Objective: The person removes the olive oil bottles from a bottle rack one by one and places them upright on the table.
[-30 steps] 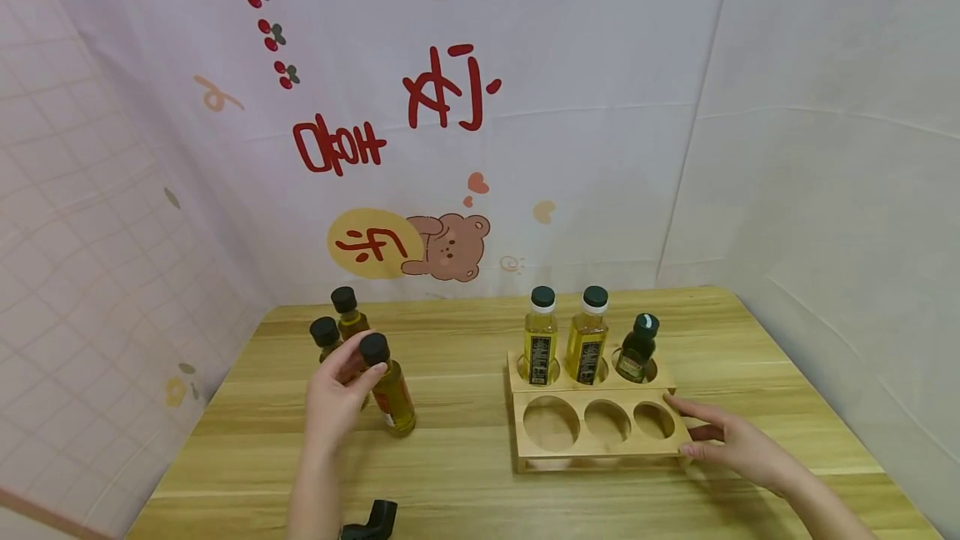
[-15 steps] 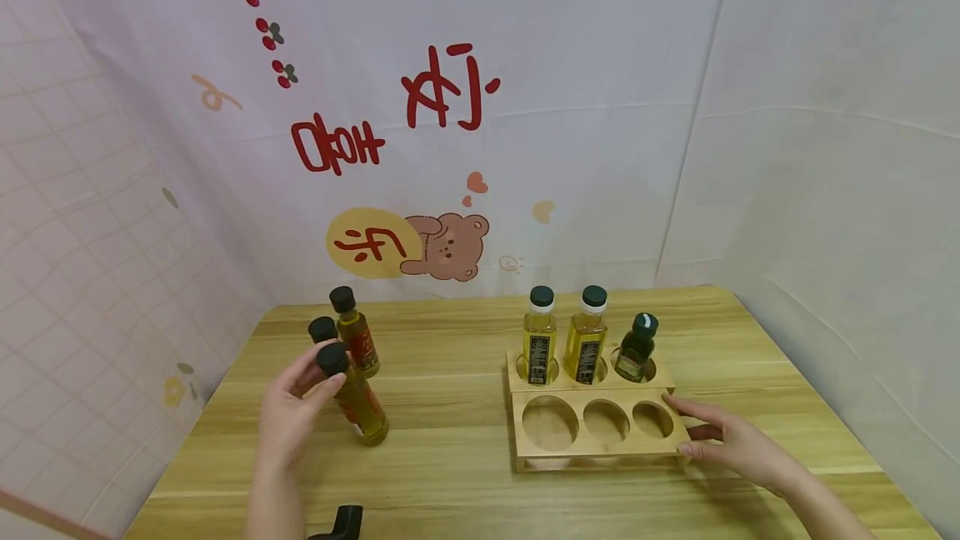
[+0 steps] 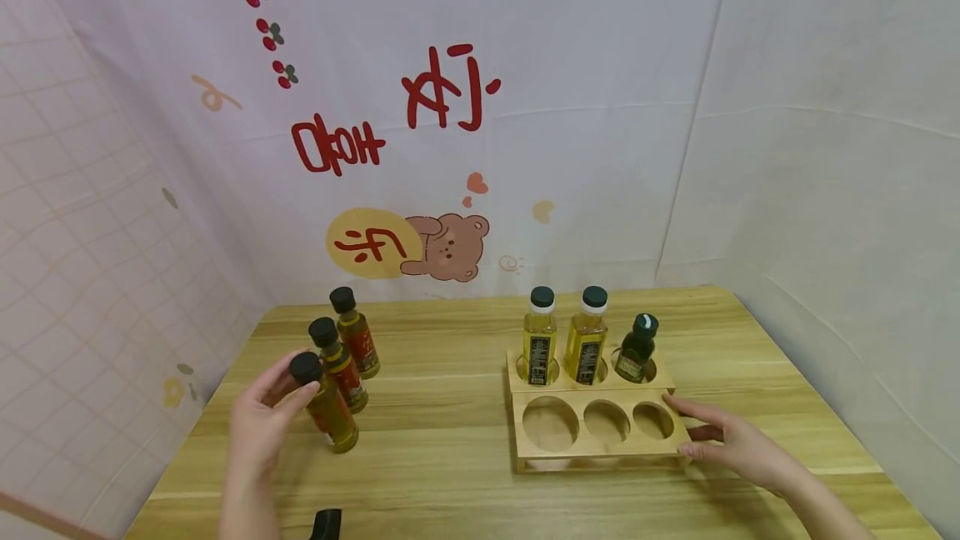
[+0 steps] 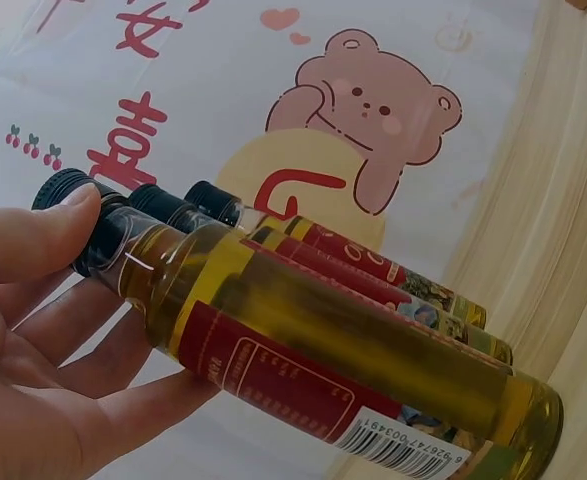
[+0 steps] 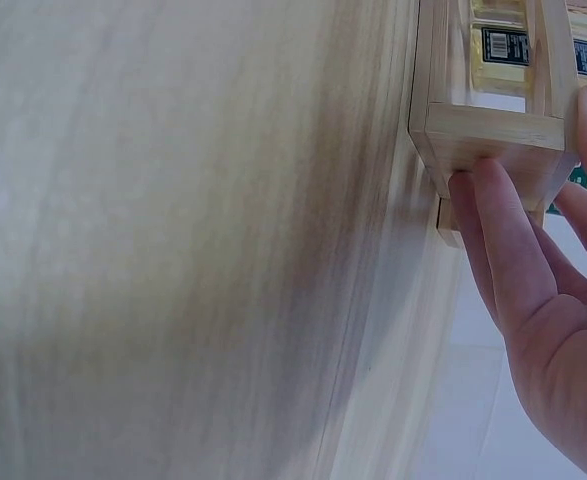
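Observation:
In the head view my left hand holds a small olive oil bottle by its dark cap and neck. Close up in the left wrist view, the thumb lies on the cap and the bottle's red label and barcode show. Two similar bottles, a middle one and a far one, stand in a row behind it. At the right, my right hand grips the end of a two-tier wooden rack, thumb on its front tier and fingers against the end panel.
The rack's back tier bears two clear bottles of yellow oil, one left and one centre, plus a short dark bottle. Its front tier has three round holes. A black object lies at the table's near edge; a printed cloth hangs behind.
My left hand has carried its bottle leftward, bringing it in line with the other two, which are now less covered. The right hand and the rack have stayed put.

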Tool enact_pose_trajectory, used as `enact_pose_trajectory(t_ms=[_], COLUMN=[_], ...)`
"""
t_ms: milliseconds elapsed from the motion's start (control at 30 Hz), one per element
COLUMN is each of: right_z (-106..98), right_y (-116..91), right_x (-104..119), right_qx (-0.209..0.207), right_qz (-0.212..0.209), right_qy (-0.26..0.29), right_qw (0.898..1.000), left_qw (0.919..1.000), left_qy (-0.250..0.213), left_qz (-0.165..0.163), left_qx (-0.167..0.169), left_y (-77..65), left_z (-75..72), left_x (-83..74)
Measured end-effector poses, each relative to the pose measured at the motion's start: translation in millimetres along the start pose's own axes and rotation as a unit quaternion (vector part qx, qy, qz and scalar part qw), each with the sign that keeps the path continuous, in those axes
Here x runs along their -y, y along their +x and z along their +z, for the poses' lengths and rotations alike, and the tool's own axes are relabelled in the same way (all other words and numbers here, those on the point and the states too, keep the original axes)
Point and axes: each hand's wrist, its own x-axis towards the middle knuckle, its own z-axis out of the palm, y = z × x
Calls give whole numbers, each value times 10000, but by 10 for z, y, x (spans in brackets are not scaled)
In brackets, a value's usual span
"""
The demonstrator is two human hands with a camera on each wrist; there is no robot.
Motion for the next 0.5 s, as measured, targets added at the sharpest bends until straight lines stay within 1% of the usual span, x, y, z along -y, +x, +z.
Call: enact_pose_trajectory(t_ms=[233,367,500], right_z=[19,19,15], right_y=[0,1,6], right_x=[-16,-10,-15], right_qx=[-105,-117,-75], right_qz=[-117,-79,-88], right_qy=[-68,-98,-61], right_qw=[9999,9999,9999], left_qw=[9999,9999,9999], left_qy=[33,37,153], left_qz=[-125,-107,-24], left_qx=[-52,-28,-1], left_y=[-14,-24,-33], left_z=[-44,-62,-75], left_x=[17,15,18])
